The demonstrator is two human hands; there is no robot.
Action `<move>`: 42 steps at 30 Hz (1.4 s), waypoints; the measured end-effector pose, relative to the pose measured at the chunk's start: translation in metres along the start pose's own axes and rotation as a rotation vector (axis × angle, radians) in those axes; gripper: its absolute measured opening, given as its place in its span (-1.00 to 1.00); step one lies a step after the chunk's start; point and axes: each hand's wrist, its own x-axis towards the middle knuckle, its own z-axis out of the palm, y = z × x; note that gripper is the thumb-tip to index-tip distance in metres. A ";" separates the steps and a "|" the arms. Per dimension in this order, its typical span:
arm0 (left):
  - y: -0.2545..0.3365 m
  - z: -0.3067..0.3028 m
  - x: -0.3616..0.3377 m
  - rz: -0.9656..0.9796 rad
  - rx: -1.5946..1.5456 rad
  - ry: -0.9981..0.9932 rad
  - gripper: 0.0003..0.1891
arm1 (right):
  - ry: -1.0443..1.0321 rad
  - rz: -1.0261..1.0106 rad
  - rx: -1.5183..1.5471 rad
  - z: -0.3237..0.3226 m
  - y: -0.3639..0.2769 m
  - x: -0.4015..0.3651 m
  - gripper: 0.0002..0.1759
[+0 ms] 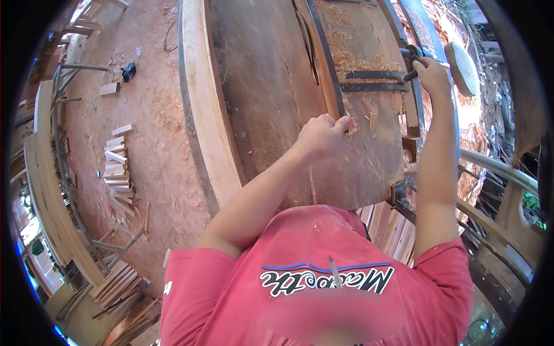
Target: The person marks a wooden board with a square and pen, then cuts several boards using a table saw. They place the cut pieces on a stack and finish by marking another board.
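My left hand is closed, its thumb beside the near end of a dark metal strip on the wooden workbench; what its fingers hold, if anything, is hidden. At the bench's right side, my right hand is wrapped round a dark handle. Two dark flat bars lie across the bench just left of that handle. Curled wood shavings are scattered round the bars and the strip. A long pale wooden board runs along the bench's left side.
Short wood pieces lie in a row on the dusty floor at left. Long planks rest on a metal frame further left. More cut strips are below the bench, near a metal pipe at right.
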 end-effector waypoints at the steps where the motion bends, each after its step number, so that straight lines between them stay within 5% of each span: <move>1: 0.001 0.000 0.000 0.011 0.003 0.010 -0.34 | 0.014 -0.004 0.004 -0.004 0.002 0.006 -0.51; 4: -0.005 0.005 0.002 0.023 0.013 0.042 -0.33 | -0.114 0.000 0.152 0.023 0.035 0.048 -0.55; 6: -0.008 0.007 0.004 0.056 0.032 0.058 -0.31 | -0.296 0.483 0.804 0.020 0.038 0.033 -0.56; 7: -0.008 0.007 0.006 0.069 0.038 0.080 -0.31 | -0.285 0.463 0.817 0.027 0.053 0.046 -0.56; 9: -0.011 0.011 0.006 0.070 0.026 0.076 -0.29 | -0.673 0.646 1.114 0.039 0.093 0.072 -0.56; 10: -0.013 0.011 0.010 0.100 0.037 0.067 -0.27 | -0.660 0.624 1.131 0.022 0.073 0.072 -0.56; 12: -0.016 0.012 0.012 0.094 0.031 0.067 -0.27 | -0.386 -0.231 -0.052 -0.012 0.033 0.058 -0.49; 15: -0.017 0.016 0.012 0.081 0.020 0.081 -0.26 | -0.543 -0.463 -0.104 -0.052 -0.007 0.030 -0.46; 16: -0.016 0.017 0.010 0.075 -0.005 0.078 -0.26 | -0.572 -0.470 -0.343 -0.055 -0.018 0.027 -0.42; 24: -0.016 0.016 0.010 0.069 -0.056 0.106 -0.27 | -0.105 -0.360 -0.173 0.014 0.015 0.040 -0.46; 28: -0.035 0.029 0.020 0.146 0.025 0.123 -0.37 | -0.266 -0.500 -0.426 0.031 0.032 0.093 -0.46; 30: -0.043 0.021 0.011 0.204 0.093 0.157 -0.41 | -0.400 -0.507 0.064 0.034 0.046 0.109 -0.50; 32: -0.050 -0.013 -0.059 0.339 -0.275 0.116 -0.52 | -0.429 -0.431 0.537 0.035 0.045 0.077 -0.54; 34: -0.072 -0.050 -0.114 0.293 -0.559 0.334 -0.61 | -0.593 -0.123 1.072 0.039 0.036 0.060 -0.56; 36: -0.147 -0.082 -0.144 0.543 -0.497 0.744 -0.63 | -0.594 -0.079 1.328 0.046 0.037 0.056 -0.58; 37: -0.143 -0.090 -0.171 0.070 -0.598 0.980 -0.59 | -0.589 -0.120 1.392 0.057 0.047 0.066 -0.59; 38: -0.175 -0.101 -0.184 -0.101 -0.535 1.117 -0.49 | -0.561 -0.095 1.364 0.053 0.043 0.062 -0.66; 42: -0.247 -0.085 -0.183 -0.469 -0.190 1.066 -0.36 | -0.370 0.071 1.464 0.070 0.046 0.061 -0.85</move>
